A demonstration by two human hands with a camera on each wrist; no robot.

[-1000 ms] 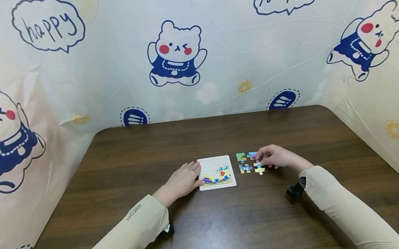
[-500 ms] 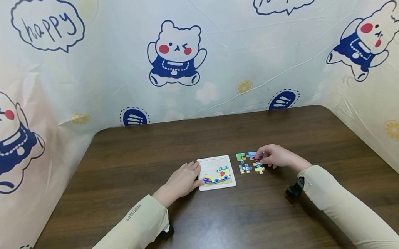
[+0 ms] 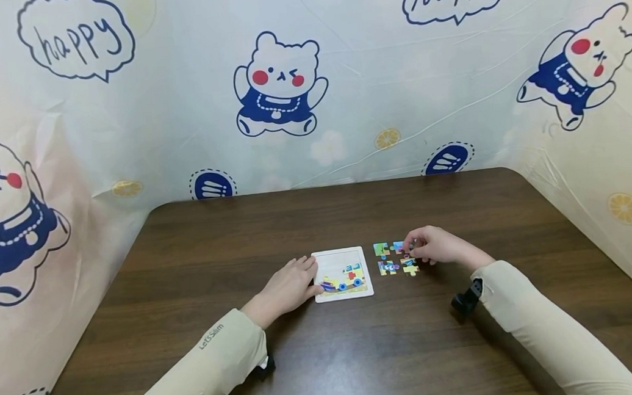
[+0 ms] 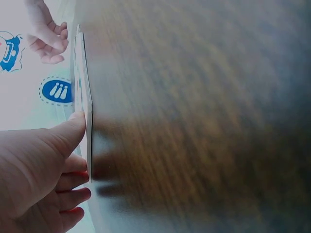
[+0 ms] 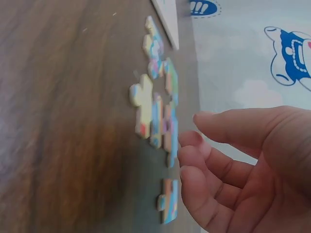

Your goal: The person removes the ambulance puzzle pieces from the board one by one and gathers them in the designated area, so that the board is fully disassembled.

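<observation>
In the head view, a flat, squarish tray point(image 3: 334, 263) with a pale rim lies on the dark, wood-grained table point(image 3: 326, 350); a picture with yellow and blue-wheeled shapes fills its lower part. The left hand point(image 3: 290, 286) rests at its left edge, fingers extended, not clenched. Right of the tray lie brightly printed, knobbed jigsaw pieces point(image 3: 389, 267), and the right hand point(image 3: 435, 245) is at the far-right ones, its fingertips partly covering them.

The left wrist view shows the tray almost edge-on, revealing how thin it is, with the left thumb point(image 4: 72, 133) against its edge.

The right wrist view brings out the pieces' thickness and tan sides, plus one piece point(image 5: 170, 201) apart from the rest, hard to make out from the head. There the right hand looks released: fingers loosely bent, thumb apart from the visible fingertips, just beside the pieces.
</observation>
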